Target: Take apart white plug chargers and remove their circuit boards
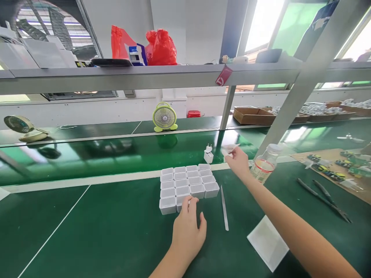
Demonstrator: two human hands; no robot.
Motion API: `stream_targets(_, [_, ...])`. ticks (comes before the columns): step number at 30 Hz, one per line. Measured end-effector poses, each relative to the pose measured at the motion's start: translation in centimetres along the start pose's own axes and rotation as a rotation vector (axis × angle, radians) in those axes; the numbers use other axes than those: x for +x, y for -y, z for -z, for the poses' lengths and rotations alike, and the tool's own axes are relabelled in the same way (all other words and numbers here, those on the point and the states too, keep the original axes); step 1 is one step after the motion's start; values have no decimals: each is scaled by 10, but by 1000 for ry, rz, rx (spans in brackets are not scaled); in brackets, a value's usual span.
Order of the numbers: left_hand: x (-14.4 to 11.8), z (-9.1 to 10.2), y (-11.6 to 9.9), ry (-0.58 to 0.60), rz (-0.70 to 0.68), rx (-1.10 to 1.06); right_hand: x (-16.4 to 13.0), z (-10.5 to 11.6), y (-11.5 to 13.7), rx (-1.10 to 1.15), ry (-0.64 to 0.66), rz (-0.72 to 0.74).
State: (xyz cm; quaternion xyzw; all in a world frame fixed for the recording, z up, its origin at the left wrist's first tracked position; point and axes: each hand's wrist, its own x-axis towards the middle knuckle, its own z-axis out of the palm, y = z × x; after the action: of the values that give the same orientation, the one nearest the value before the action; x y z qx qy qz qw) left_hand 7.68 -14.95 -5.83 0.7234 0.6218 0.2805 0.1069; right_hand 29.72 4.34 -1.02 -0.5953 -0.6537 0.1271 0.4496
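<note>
A: What has the right hand [238,160] got?

B: Its fingers are pinched together on a small white part [228,148], held out over the far edge of the green mat [116,227], just past the white stripe. A white plug adapter [208,155] stands on the belt just to the left of that pinch, apart from it.

A: And the left hand [188,227]?

B: It lies nearer, palm down, fingers curled against the front row of a block of small white cases [188,185]. The fingertips touch the near cases; whether they actually clamp one I cannot tell.

A: So where is the block relative to the two hands?

B: Directly ahead of the left hand and touching it; to the left of and nearer than the right hand, well clear of it. The cases sit packed side by side in rows, open tops up.

A: Anything between?

B: A slim white stick [224,208] lies on the mat just right of the block. A clear bottle [265,164] stands right of the right wrist, and a flat white sheet [268,242] lies under the right forearm.
</note>
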Motion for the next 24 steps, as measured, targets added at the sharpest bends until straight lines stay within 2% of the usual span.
stream_targets(2, [1, -1, 1, -23, 20, 11, -31, 17, 3, 41, -26, 54])
stream_targets(5, [2, -3, 3, -54, 23, 56, -78, 33, 0, 46, 4, 109])
stream_targets(8, [4, -6, 8, -81, -14, 146, -102, 40, -10, 1, 66, 131])
stream_targets(13, [7, -6, 16, -121, -53, 210, -100, 50, -23, -129, 269, 101])
stream_targets(17, [8, -4, 18, -180, -150, 192, -99, 56, -16, -194, 447, 54])
stream_targets(20, [9, -3, 16, -176, -188, 136, -106, 57, -4, -154, 666, 97])
stream_targets(24, [8, -1, 13, -154, -147, 35, -116, 53, 5, -109, 970, 205])
